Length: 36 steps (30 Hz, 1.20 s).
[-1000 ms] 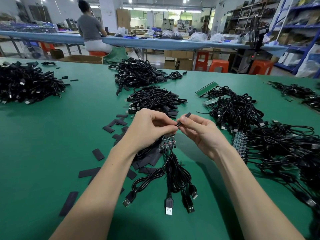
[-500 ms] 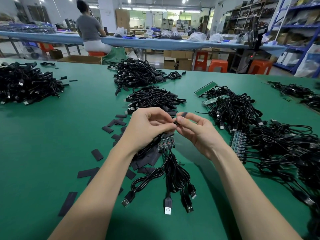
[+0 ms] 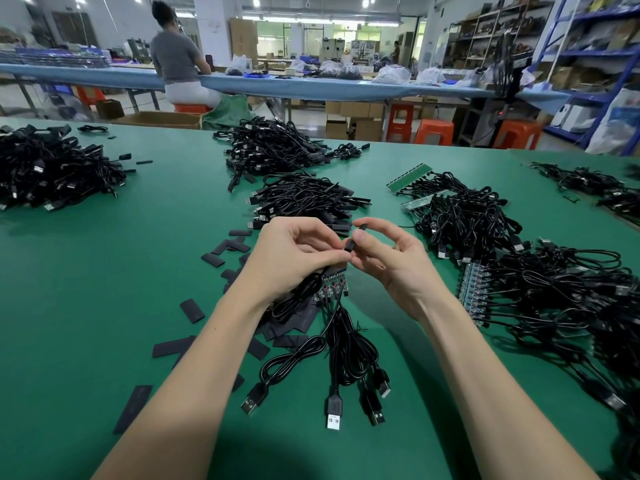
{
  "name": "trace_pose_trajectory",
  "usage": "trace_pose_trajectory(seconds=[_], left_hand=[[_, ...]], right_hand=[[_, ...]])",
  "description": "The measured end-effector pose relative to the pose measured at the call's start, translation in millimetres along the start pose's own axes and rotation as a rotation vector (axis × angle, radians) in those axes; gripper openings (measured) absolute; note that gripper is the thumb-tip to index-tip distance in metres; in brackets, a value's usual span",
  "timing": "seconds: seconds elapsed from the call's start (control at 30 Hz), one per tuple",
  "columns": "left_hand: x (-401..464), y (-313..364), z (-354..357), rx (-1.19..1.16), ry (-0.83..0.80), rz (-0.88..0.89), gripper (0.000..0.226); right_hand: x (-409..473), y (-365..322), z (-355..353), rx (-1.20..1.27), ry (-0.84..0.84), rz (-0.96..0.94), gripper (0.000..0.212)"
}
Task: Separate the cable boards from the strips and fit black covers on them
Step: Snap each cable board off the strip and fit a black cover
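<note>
No legible text, labels or brands anywhere; board markings too small to read.

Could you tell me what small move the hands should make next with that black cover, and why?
Probably slide the black cover further along. The right hand pinches it at the fingertips, and the left hand grips what it goes on, which the fingers hide. The board strip with its cables hangs below the left hand, so more boards likely wait.

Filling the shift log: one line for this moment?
left hand: holds board strip | right hand: pinches black cover | cover: not seated | cables: hanging to table
</note>
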State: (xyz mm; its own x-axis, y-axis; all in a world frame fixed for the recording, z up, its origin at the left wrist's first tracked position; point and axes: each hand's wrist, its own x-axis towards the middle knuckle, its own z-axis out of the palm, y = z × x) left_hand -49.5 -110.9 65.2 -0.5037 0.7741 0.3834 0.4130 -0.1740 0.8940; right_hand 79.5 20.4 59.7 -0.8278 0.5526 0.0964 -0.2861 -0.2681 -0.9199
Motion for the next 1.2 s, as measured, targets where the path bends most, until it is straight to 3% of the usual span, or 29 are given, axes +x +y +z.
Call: trace_pose_trajectory(seconds=[0.43,0.77,1.2], left_hand=[[-2,-2,6,-0.071,0.048,-0.036,0.013],[-3,1,4,-0.043,0.043,-0.023,0.013],[-2,-1,7,-0.006,0.029,0.006,0.014]], right_hand=[[1,6,4,-0.053,0.039,-0.107,0.027],[2,8,2,0.036,0.040,-0.023,0.039],[1,9,4,0.041,0.063,-0.071,0.030]])
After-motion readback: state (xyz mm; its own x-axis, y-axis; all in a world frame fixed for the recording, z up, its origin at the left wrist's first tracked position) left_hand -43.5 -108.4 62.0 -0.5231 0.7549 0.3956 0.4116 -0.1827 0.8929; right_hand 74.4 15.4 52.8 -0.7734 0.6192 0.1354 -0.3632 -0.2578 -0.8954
